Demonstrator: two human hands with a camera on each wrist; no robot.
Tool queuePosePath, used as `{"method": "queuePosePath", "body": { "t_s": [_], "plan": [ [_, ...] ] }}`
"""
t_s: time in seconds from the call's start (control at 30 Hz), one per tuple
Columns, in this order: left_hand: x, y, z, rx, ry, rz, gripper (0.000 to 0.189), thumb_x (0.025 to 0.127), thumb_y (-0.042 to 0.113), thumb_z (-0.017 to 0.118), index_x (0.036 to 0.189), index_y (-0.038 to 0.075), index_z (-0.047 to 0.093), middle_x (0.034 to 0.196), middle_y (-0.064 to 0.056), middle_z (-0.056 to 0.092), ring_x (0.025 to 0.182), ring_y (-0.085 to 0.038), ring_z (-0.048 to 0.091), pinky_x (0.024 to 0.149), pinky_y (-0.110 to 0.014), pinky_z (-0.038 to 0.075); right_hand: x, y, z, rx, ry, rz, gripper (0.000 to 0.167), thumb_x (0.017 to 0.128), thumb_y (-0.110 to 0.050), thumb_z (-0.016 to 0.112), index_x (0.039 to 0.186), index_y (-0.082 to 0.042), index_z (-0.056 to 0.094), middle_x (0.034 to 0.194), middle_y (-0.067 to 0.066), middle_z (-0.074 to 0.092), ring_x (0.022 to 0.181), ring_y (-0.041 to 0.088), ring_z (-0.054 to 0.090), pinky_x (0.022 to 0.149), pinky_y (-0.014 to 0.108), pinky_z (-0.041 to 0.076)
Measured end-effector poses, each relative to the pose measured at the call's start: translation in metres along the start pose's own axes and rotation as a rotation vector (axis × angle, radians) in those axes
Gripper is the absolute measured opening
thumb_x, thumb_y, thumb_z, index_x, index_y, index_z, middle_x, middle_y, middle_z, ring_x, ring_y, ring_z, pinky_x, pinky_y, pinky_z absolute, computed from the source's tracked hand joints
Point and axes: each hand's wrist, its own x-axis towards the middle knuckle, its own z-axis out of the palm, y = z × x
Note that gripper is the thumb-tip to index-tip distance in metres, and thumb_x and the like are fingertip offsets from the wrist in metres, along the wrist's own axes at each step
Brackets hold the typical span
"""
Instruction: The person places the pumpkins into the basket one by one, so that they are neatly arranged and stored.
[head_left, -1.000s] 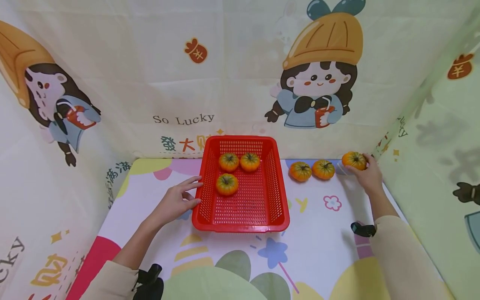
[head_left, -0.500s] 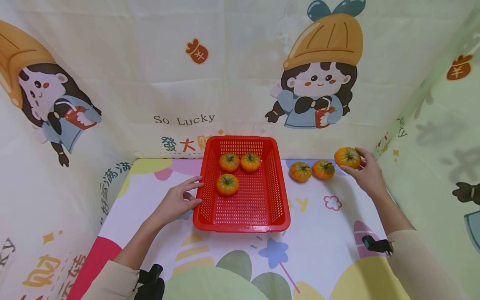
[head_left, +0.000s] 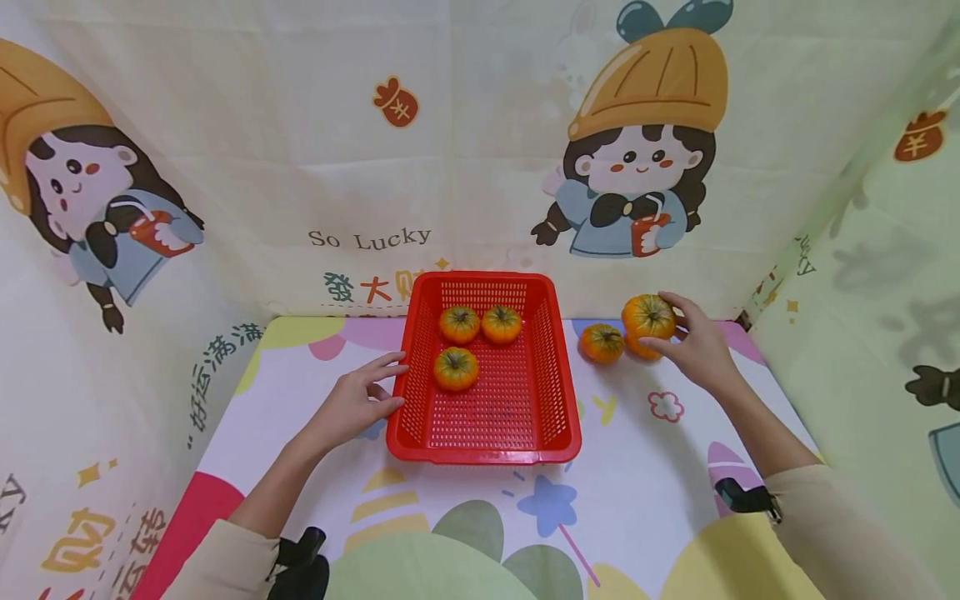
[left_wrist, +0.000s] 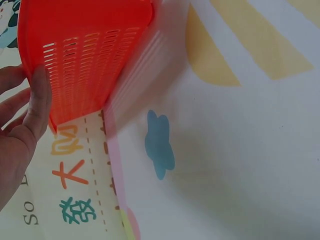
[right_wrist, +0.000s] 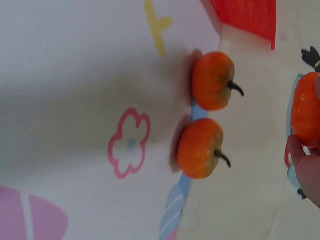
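My right hand (head_left: 699,346) holds a small orange pumpkin (head_left: 648,315) between thumb and fingers, raised off the table. In the head view it partly covers another small pumpkin (head_left: 643,348) standing on the table; a third pumpkin (head_left: 602,343) is just left of that one. Both standing pumpkins show dark curved stems in the right wrist view. My left hand (head_left: 356,400) touches the left rim of a red plastic basket (head_left: 570,417), its fingers extended and fairly straight. Inside the basket sit 3 pumpkins (head_left: 455,369), two at the back and one nearer on the left.
The table (head_left: 465,492) wears a white cloth printed with coloured shapes. A cartoon-printed cloth wall (head_left: 487,167) rises right behind the basket, and others close off both sides. Dark camera mounts (head_left: 742,497) are strapped near both wrists.
My right hand has lifted its pumpkin from the table's far right and carried it left, to above the nearest standing pumpkin. The left hand and basket have hardly moved.
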Motion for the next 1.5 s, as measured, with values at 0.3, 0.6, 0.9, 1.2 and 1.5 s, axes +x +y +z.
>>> {"method": "queuePosePath", "body": {
  "t_s": [0.3,0.6,0.9,1.2,1.5],
  "plan": [
    [0.001,0.001,0.001,-0.002,-0.001,-0.015,0.058,0.091,0.009,0.077,0.146,0.003,0.058,0.163,-0.009,0.043,0.085,-0.018,0.069,0.073,-0.027,0.063,0.008,-0.031,0.025,0.079,-0.095,-0.043,0.085,0.091,-0.026,0.081,0.161,-0.016,0.034,0.161,0.020,0.039,0.138,0.048,0.048,0.098,0.055,0.054],
    [0.001,0.002,0.000,-0.003,-0.002,-0.024,0.058,0.091,0.008,0.076,0.146,0.003,0.058,0.163,-0.009,0.042,0.086,-0.018,0.070,0.074,-0.028,0.064,0.019,-0.061,0.048,0.103,-0.203,-0.107,0.086,0.085,-0.019,0.086,0.157,-0.017,0.040,0.157,0.014,0.045,0.137,0.043,0.050,0.096,0.053,0.058],
    [0.001,0.002,0.001,0.029,0.004,-0.012,0.057,0.091,0.007,0.077,0.145,0.003,0.059,0.162,-0.009,0.045,0.082,-0.016,0.069,0.072,-0.025,0.063,0.031,-0.086,0.071,0.024,-0.378,-0.235,0.084,0.084,-0.026,0.087,0.156,-0.016,0.044,0.152,0.012,0.048,0.132,0.036,0.052,0.099,0.054,0.057],
    [0.002,0.002,0.000,0.037,-0.006,-0.003,0.057,0.091,0.007,0.077,0.145,0.003,0.059,0.162,-0.009,0.044,0.082,-0.016,0.068,0.071,-0.024,0.062,0.043,-0.108,0.104,-0.114,-0.452,-0.286,0.079,0.080,-0.025,0.090,0.148,-0.010,0.051,0.147,0.011,0.055,0.135,0.030,0.051,0.104,0.051,0.055],
    [0.001,0.004,0.000,0.033,-0.006,-0.001,0.056,0.091,0.006,0.076,0.144,0.002,0.059,0.162,-0.010,0.045,0.082,-0.017,0.068,0.071,-0.023,0.061,0.052,-0.116,0.132,-0.140,-0.532,-0.271,0.079,0.079,-0.024,0.090,0.148,-0.012,0.052,0.151,0.010,0.054,0.142,0.031,0.048,0.106,0.050,0.053]
  ]
}}
